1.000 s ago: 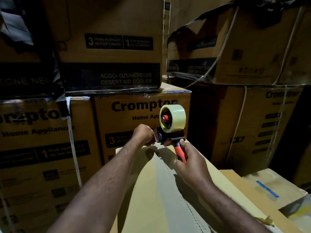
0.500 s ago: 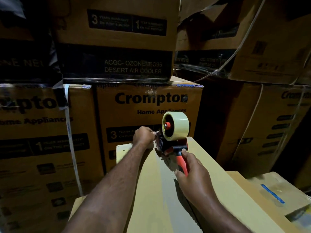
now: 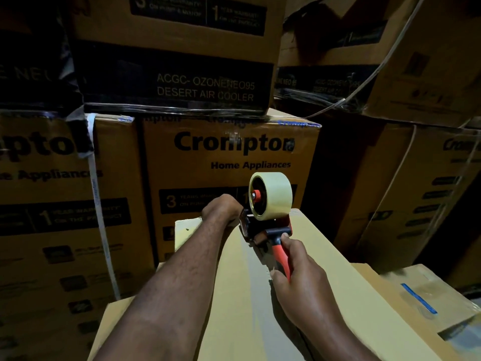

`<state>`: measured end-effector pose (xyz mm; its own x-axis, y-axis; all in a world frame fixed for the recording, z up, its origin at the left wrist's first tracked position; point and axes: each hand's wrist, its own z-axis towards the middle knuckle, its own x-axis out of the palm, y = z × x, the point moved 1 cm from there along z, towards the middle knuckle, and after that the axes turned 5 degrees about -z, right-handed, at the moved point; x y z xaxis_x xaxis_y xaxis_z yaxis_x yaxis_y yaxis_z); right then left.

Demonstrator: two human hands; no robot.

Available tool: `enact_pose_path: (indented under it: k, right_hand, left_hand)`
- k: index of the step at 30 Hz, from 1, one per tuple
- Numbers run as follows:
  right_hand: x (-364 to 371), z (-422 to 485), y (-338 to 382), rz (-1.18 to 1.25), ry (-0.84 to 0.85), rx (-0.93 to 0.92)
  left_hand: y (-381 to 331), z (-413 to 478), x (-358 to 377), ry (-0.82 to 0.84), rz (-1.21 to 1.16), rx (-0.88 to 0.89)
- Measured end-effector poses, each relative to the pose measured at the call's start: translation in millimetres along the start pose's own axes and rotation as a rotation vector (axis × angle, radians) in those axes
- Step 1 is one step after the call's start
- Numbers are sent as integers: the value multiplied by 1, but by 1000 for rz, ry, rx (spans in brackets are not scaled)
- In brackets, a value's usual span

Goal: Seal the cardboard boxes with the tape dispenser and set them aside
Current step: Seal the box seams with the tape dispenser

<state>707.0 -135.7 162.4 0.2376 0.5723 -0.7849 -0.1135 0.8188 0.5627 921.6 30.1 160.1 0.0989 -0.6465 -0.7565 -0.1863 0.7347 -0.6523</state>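
Note:
A plain cardboard box (image 3: 338, 269) lies in front of me, long side pointing away, with a strip of clear tape running down its middle seam. The tape dispenser (image 3: 268, 220), red-handled with a pale yellow roll, stands at the box's far end. My right hand (image 3: 299, 274) grips its red handle. My left hand (image 3: 221, 209) reaches over the far edge just left of the dispenser, fingers curled down out of sight; whether they press tape or hold the edge is hidden.
Printed appliance cartons (image 3: 231, 162) are stacked like a wall close behind the box and to both sides. A second plain box (image 3: 426, 298) with a blue tape mark lies lower right. White strapping (image 3: 100, 230) hangs down the left cartons.
The view has come closer and tipped down. Both hands and the dispenser keep the same hold at the box's far end; the dispenser has shifted slightly back along the seam.

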Motion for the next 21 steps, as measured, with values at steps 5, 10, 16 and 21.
enact_pose_path:
  k: [5,10,16,21]
  right_hand:
    - [-3,-2,4,-28,22,15]
    - [-6,-5,10,-59,48,7]
    - [-10,-3,14,-109,93,18]
    - [-22,-9,20,-146,121,43]
  left_hand:
    - [2,3,3,-100,-24,167]
    - [10,4,-1,243,-56,260]
    - [11,3,0,238,70,300]
    - [11,7,1,213,96,289]
